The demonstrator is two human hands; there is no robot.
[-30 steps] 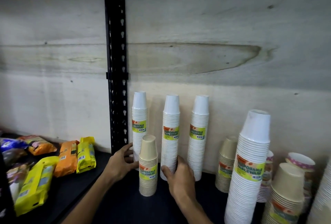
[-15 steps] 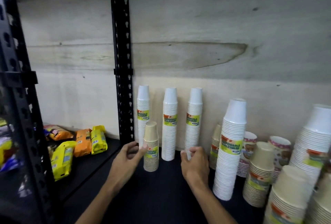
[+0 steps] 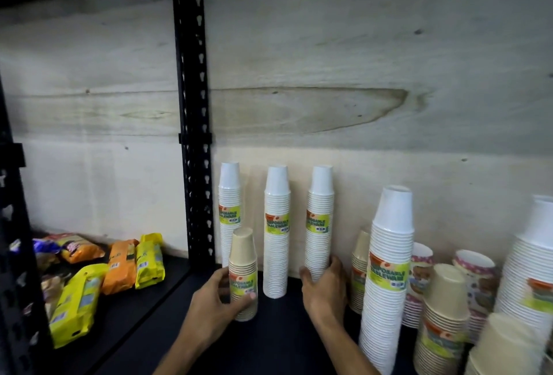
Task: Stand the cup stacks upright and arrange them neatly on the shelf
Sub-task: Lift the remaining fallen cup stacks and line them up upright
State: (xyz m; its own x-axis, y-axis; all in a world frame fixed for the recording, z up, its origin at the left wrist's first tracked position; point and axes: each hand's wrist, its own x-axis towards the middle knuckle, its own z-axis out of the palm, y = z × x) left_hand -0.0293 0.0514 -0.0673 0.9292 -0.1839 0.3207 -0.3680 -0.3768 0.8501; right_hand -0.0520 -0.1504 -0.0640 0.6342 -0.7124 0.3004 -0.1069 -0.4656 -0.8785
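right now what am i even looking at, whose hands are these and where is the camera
The camera sits on a person's head, looking forward and down, so these are that person's own bare hands; no machine is involved. They are tidying a black shelf with a wooden back. The left hand grips a short tan cup stack. The right hand holds the base of a tall white cup stack. Two more white stacks stand upright beside it, other cup stacks crowd the right, and snack packets lie on the left.

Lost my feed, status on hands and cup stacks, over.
Left hand gripping short tan stack, upright. Right hand around base of third white stack. Tall white stack close beside right hand.
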